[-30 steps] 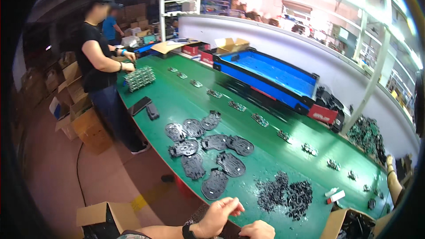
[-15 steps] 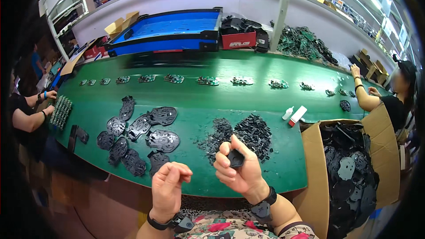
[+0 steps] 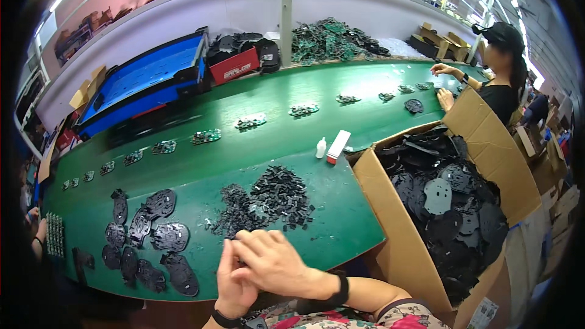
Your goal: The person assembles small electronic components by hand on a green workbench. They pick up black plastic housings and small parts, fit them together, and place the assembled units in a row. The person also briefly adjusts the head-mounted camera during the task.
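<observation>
My hands were together just on the near side of the heap of small black pieces (image 3: 280, 189), my right hand (image 3: 275, 263) laid over my left hand (image 3: 236, 292), fingers bent and thumbs close in. The right one covered the left one's palm, so I could not tell whether either had closed on something. The heap lay loose on the green table (image 3: 332, 231), my fingertips near its closest edge. To the left of the heap were black plates (image 3: 170, 236), some overlapping. Beyond it ran a row of circuit boards (image 3: 206, 137); beyond and right of it stood a white bottle (image 3: 320, 148) beside a red-and-white box (image 3: 338, 147). Right of the heap, an open carton (image 3: 396, 231) full of black plastic parts (image 3: 454, 222) stood at the table's edge, its raised flap partly hiding a co-worker (image 3: 503, 88).
</observation>
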The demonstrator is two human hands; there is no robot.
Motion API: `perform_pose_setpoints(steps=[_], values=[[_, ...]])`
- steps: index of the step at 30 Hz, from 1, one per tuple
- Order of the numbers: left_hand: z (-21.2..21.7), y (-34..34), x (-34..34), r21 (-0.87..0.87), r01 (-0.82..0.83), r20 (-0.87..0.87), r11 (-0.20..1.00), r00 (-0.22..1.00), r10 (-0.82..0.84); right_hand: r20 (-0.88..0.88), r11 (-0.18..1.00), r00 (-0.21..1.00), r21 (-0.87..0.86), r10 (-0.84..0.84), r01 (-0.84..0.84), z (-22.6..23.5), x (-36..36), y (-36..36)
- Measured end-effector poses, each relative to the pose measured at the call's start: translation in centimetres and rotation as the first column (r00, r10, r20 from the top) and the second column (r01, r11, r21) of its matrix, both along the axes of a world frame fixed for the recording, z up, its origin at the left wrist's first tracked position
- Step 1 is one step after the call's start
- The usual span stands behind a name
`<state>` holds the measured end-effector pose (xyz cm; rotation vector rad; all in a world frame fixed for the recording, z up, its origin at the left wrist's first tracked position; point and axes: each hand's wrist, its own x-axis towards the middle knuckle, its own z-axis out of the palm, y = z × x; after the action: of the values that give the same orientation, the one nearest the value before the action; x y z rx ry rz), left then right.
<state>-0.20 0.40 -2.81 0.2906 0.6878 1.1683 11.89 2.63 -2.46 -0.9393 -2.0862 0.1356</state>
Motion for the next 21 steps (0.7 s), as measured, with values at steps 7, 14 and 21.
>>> perform_pose_setpoints(steps=[7, 14, 21], values=[[-0.2, -0.4, -1.3, 0.040, 0.121, -0.007, 0.992, 0.993, -0.120, -0.581, 0.917, 0.770, -0.097, 0.265, -0.388, 16.8, 12.7, 1.3], [1.3, -1.6, -1.9, 0.220, 0.174, -0.067, 0.960, 0.984, -0.163, -0.570, 0.881, 0.731, -0.027, 0.375, -0.473, 21.1, 13.0, 1.7], [1.9, -2.2, -1.7, 0.292, 0.192, -0.210, 0.937, 0.969, -0.134, -0.567, 0.889, 0.741, -0.030, 0.361, -0.456, 21.1, 13.5, 0.8]])
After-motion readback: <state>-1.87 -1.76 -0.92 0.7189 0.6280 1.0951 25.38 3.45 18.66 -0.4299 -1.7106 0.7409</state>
